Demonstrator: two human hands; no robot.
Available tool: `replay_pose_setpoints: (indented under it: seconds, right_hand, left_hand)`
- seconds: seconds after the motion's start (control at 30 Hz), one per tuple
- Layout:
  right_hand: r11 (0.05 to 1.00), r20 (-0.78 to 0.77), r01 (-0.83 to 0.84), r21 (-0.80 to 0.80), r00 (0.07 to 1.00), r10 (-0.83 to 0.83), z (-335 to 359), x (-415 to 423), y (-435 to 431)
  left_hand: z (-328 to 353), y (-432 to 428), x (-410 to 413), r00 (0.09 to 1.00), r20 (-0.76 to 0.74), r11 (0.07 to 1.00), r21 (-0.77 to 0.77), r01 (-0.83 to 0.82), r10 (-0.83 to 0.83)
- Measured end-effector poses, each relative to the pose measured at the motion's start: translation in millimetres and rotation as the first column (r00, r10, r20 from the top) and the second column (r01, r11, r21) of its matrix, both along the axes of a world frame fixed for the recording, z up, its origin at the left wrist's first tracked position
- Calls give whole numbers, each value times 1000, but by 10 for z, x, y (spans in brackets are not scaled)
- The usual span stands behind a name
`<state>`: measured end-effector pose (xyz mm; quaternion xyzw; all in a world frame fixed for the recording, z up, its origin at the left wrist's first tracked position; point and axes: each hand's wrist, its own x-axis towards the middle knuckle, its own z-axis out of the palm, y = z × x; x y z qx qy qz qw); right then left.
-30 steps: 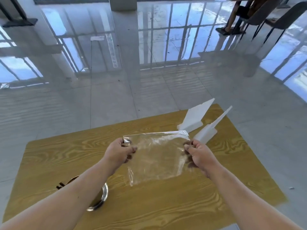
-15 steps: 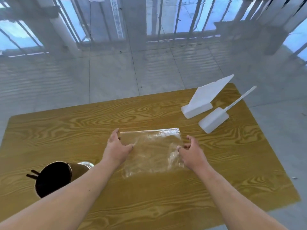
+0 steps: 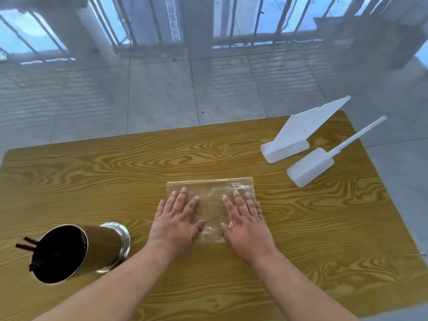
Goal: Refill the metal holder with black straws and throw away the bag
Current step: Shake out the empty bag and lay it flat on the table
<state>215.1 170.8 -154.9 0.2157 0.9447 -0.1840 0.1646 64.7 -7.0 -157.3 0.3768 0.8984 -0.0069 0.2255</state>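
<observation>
An empty clear plastic bag lies flat on the wooden table, near its middle. My left hand rests palm down on the bag's left part, fingers spread. My right hand lies flat on the right part, fingers spread too. Neither hand grips anything. The metal holder stands at the near left of the table, a hand's width left of my left forearm. Black straws stick out over its dark rim.
Two white plastic stands sit at the table's far right corner. Beyond the far edge lies a glossy tiled floor with window reflections. The table's right edge is near the stands.
The bag went from held up in both hands to laid flat on the table. Both hands let go of its edges and now press flat on it. The view tilted down.
</observation>
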Motion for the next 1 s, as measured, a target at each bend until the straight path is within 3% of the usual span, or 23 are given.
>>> replay_pose_setpoints:
  seconds: [0.43, 0.6, 0.77, 1.0]
  right_hand:
    - [999, 86, 45, -4, 995, -45, -14, -30, -13]
    - [999, -15, 20, -29, 1000, -21, 379, -185, -131]
    - [997, -172, -40, -65, 985, 28, 904, -476, -402]
    - [978, -318, -85, -189, 948, 21, 1411, -937, -1011]
  left_hand:
    - [183, 56, -26, 1000, 27, 992, -124, 6, -3]
    - [573, 0, -122, 999, -20, 999, -25, 35, -36]
    - [1079, -187, -297, 977, -194, 995, 24, 98, -92]
    - [1751, -875, -705, 962, -248, 958, 284, -39, 112]
